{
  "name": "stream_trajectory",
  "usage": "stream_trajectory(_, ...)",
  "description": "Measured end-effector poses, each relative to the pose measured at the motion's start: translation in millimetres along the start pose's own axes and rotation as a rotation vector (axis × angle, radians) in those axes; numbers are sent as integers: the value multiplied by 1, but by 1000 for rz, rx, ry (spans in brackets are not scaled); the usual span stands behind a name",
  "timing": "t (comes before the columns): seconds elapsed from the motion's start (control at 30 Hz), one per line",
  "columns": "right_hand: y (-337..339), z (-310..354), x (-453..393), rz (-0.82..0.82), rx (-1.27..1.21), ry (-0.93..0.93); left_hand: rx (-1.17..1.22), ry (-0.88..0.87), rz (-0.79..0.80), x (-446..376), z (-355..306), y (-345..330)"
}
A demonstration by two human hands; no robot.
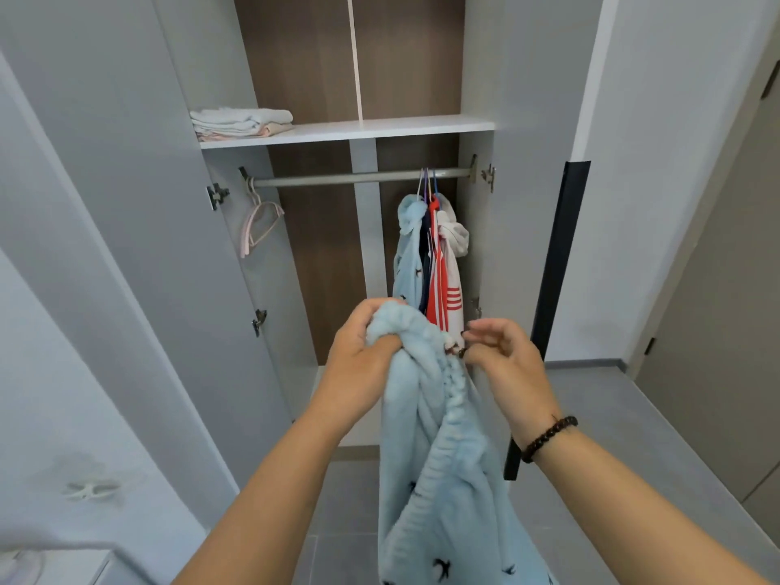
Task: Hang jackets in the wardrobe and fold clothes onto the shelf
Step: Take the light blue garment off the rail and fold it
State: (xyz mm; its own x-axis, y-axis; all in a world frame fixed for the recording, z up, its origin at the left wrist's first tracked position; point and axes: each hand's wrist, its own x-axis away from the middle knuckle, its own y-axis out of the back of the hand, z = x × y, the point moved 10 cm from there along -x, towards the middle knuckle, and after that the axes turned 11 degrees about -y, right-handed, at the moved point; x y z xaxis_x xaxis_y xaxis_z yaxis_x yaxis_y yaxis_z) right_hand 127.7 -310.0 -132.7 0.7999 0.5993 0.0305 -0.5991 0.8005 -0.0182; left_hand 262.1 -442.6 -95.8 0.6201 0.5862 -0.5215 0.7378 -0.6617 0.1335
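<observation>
Before the open wardrobe point(477, 78), both hands are raised holding a pale blue fleece garment point(443, 458) with small dark bird prints and a gathered elastic edge. Left hand point(358, 356) has its fingers curled tight round a bunched part of that edge, while the right hand point(502, 352) pinches the same edge just beside it with thumb and forefinger, the other fingers loosely spread. A dark bead bracelet point(548, 437) sits on the right wrist. Most of the garment hangs down between the forearms to the bottom of the view. Behind the hands, the rail point(337, 179) carries several hung jackets point(434, 255) bunched at its right end: a light blue one with the same bird print, a dark one, and a red and white striped one. At the rail's left end hang pale pink hangers point(257, 230), bare. On the white shelf point(380, 128) above, at its left, lies a small stack of folded clothes point(240, 122), white over pale pink. Grey wardrobe doors stand open on both sides, and the floor point(591, 415) is grey tile.
</observation>
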Motion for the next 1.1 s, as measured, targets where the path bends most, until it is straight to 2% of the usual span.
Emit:
stream_trajectory(0.07,-19,-2,19,57,27,119,-4,-1,-6,-4,0,-1)
stream_trajectory(0.13,-41,-19,29,132,168,137,14,2,21,-6,0,-5)
stream_trajectory(0.3,-49,-51,14,109,350,161,-37,-11,110,-10,-3,-6)
stream_trajectory(0.5,-23,-111,-18,153,803,-11,-208,88,8,-12,11,46)
stream_trajectory(0.6,-7,-102,-40,185,931,0,-160,255,-10,-5,32,71)
stream_trajectory(0.7,-3,-97,-54,279,1035,-10,139,441,-122,5,53,87)
stream_trajectory(0.8,-6,-92,-64,331,1072,17,390,481,-265,4,61,93)
stream_trajectory(0.9,-11,-85,-66,366,1104,56,539,474,-420,-1,66,99)
stream_trajectory(1.0,-7,-84,-59,434,1121,102,599,427,-565,-13,68,124)
stream_trajectory(1.1,-5,-58,-48,466,1104,314,417,447,-544,-24,69,146)
